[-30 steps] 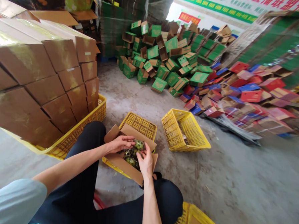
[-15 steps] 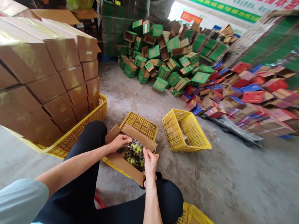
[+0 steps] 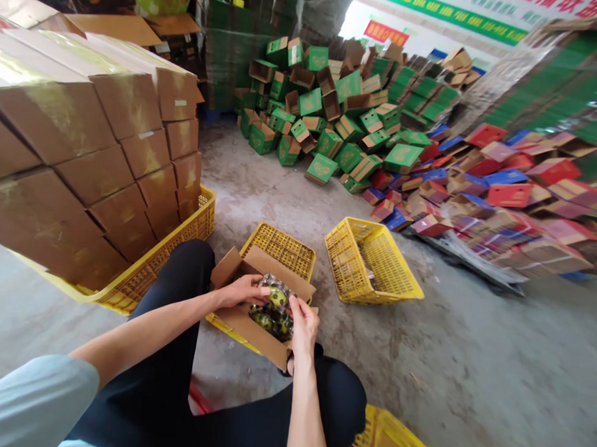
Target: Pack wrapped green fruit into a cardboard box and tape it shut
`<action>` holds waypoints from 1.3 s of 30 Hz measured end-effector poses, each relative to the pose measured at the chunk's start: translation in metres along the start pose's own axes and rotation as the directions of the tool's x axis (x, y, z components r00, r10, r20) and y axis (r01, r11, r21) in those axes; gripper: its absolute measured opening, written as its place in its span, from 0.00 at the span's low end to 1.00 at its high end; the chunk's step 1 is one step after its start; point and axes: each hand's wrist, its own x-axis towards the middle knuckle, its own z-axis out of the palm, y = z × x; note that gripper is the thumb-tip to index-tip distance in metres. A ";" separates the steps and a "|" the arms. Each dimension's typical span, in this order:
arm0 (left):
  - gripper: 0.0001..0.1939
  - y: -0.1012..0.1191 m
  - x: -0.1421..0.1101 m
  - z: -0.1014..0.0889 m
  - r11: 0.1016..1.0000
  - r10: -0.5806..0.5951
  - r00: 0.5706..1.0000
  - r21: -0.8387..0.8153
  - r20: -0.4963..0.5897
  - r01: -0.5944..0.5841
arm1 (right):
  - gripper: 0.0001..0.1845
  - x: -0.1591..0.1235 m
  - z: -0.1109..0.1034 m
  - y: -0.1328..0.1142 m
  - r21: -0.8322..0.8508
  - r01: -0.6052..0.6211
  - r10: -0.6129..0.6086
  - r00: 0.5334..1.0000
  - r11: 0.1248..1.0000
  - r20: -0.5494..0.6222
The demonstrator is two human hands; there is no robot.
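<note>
Between my hands is a clear plastic bag with dark spots and yellow-green round shapes showing, perhaps fruit. My left hand pinches its left side, fingers closed. At the right side my right hand grips the bag's edge between thumb and fingers. Below it, more yellow-green items in similar spotted wrapping lie in an open cardboard box, its flaps spread outward. The box rests on an upturned yellow plastic crate in front of my knees.
Stacked closed cartons fill a yellow crate at left. Another yellow crate stands tilted at right, and one sits by my right knee. Green boxes and red and blue boxes lie heaped behind.
The plastic bag has shifted slightly up and to the right, tilting in my fingers. More of the wrapped items beneath it now show. Both hands keep their grip.
</note>
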 end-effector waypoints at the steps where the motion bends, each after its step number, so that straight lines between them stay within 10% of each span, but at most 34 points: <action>1: 0.31 0.000 0.000 0.000 1.000 0.001 1.000 0.017 0.026 -0.002 | 0.30 0.000 0.001 0.000 -0.001 0.000 0.000 1.000 1.000 -0.001; 9: 0.29 0.002 0.002 -0.005 0.989 0.024 0.999 0.147 -0.045 -0.017 | 0.37 -0.001 0.007 -0.004 0.026 -0.030 0.027 0.994 0.999 0.109; 13: 0.28 0.004 0.004 -0.007 0.980 0.031 0.992 0.200 -0.121 -0.006 | 0.51 -0.011 0.011 -0.011 -0.060 0.168 -0.155 0.972 0.984 0.176; 18: 0.29 0.002 0.003 -0.006 0.984 0.015 0.992 0.176 -0.125 0.007 | 0.27 -0.017 0.013 -0.020 -0.182 0.365 -0.308 0.909 0.913 0.279; 25: 0.45 -0.001 0.002 -0.004 0.998 0.061 0.998 0.006 0.006 -0.061 | 0.29 -0.011 0.013 -0.018 0.153 -0.007 -0.023 0.981 0.988 0.193; 29: 0.37 0.001 0.001 -0.002 0.991 0.119 0.984 0.051 0.131 -0.126 | 0.27 -0.019 0.016 -0.020 0.284 -0.133 0.049 0.958 0.950 0.284; 39: 0.34 0.004 0.000 0.000 0.986 0.166 0.982 0.000 0.095 -0.167 | 0.31 -0.017 0.020 -0.013 0.074 -0.147 0.118 0.945 0.986 0.306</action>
